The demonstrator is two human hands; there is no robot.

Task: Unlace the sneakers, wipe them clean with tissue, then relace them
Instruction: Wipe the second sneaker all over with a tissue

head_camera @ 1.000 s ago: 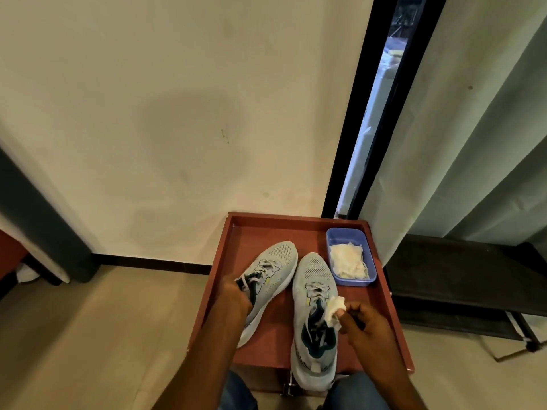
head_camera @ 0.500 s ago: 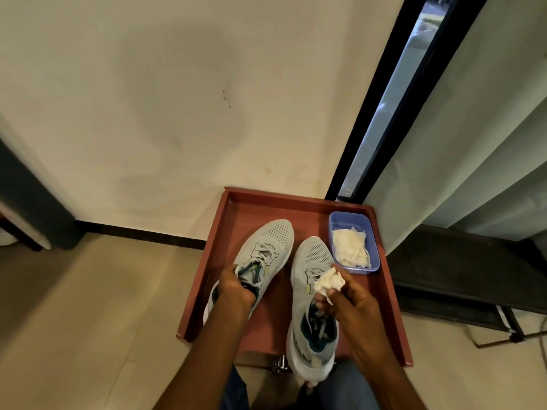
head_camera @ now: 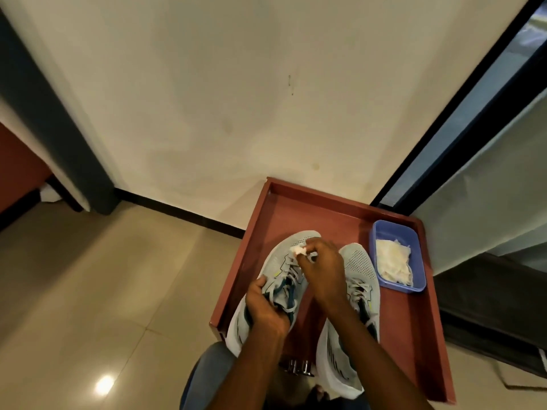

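Sneakers on a red tray [head_camera: 414,350], lower right of frame.
Left hand [head_camera: 265,309] grips the left sneaker [head_camera: 278,261], steadying it; right hand [head_camera: 321,267] pinches tissue [head_camera: 298,250] against its toe to wipe.

The right hand [head_camera: 321,272] covers the middle of the left sneaker [head_camera: 281,261] and the inner side of the right sneaker [head_camera: 359,270], so the laces there cannot be read. The tissue [head_camera: 298,250] shows only as a small white bit at the fingertips. The left hand [head_camera: 266,306] hides the left sneaker's opening. The heel of the right sneaker hangs past the near edge of the red tray [head_camera: 414,350]. The tray's lower right corner is blurred. The window frame [head_camera: 461,113] is cut off at the right edge.
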